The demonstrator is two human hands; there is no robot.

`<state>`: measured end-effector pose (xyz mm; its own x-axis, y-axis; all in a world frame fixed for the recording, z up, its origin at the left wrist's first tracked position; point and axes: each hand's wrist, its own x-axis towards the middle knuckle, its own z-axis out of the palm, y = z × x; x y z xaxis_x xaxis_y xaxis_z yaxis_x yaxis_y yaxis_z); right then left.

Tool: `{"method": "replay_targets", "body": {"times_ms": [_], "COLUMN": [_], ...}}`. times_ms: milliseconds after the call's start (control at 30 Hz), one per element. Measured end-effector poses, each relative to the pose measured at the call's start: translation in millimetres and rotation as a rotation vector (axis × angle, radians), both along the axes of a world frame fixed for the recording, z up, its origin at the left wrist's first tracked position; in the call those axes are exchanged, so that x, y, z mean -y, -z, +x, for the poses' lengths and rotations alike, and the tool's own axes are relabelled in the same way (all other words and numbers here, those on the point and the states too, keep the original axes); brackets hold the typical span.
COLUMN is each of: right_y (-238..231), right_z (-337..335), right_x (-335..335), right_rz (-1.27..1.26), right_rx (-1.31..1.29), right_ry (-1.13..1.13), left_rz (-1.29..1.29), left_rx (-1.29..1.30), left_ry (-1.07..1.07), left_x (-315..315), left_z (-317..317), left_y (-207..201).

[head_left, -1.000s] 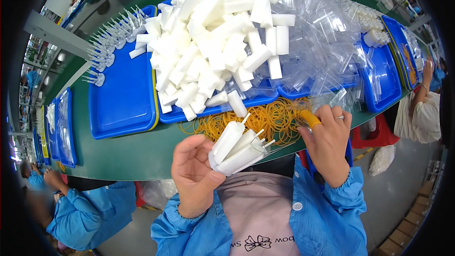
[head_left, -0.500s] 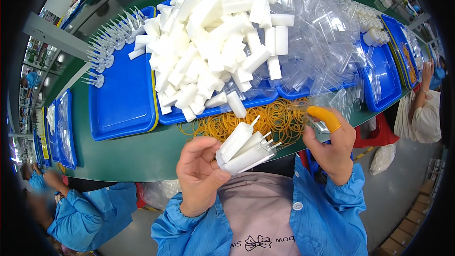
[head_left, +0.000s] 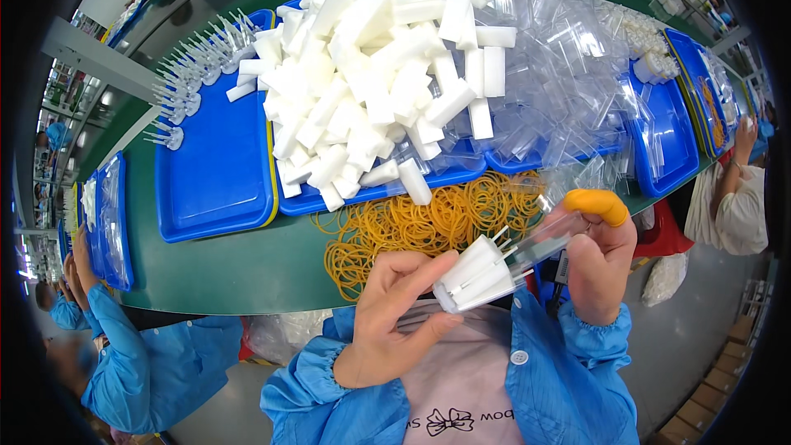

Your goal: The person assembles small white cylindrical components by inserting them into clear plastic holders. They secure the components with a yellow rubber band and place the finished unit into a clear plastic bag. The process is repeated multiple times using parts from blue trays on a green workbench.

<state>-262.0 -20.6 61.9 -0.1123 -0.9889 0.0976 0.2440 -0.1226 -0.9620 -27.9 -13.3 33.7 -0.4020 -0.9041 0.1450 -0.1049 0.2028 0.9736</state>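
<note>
My left hand (head_left: 394, 317) grips the base of a white pronged holder (head_left: 476, 276) over the table's front edge. White foam blocks sit between its thin prongs, whose tips point up and to the right. In my right hand (head_left: 606, 259), a clear plastic piece (head_left: 545, 239) is pinched between thumb and fingers, with its lower end by the prong tips; whether they touch I cannot tell. A yellow finger cot (head_left: 597, 204) covers one right finger. Just beyond both hands lies a pile of yellow rubber bands (head_left: 437, 218).
White foam blocks (head_left: 354, 74) heap over a blue tray beside a heap of clear plastic pieces (head_left: 552, 58). Several pronged holders (head_left: 202, 66) stand along the edge of the left blue tray (head_left: 216, 173). Co-workers sit at either side, one in a blue sleeve (head_left: 156, 371).
My left hand has moved right with the pronged holder. My right hand has drawn back slightly to the right, bringing the clear plastic piece up to the holder's prong end.
</note>
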Motion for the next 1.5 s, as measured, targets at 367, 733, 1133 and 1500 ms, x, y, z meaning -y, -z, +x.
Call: {"method": "replay_targets", "body": {"times_ms": [367, 733, 1133, 1500], "right_y": [2, -7, -8, -4], "right_z": [5, 4, 3, 5], "right_x": [-2, -7, -6, 0], "right_rz": [0.03, -0.008, -0.054, -0.112], "right_rx": [0.057, -0.028, 0.002, -0.155], "right_ry": [-0.047, -0.027, -0.16, -0.117], "left_rz": [-0.117, -0.145, -0.061, 0.32], "left_rx": [0.037, 0.1, -0.048, -0.657], "left_ry": [0.021, 0.034, -0.034, -0.023], "left_x": [4, 4, -1, 5], "left_z": [-9, -10, -13, -10], "left_y": [-18, -20, -14, 14]}}
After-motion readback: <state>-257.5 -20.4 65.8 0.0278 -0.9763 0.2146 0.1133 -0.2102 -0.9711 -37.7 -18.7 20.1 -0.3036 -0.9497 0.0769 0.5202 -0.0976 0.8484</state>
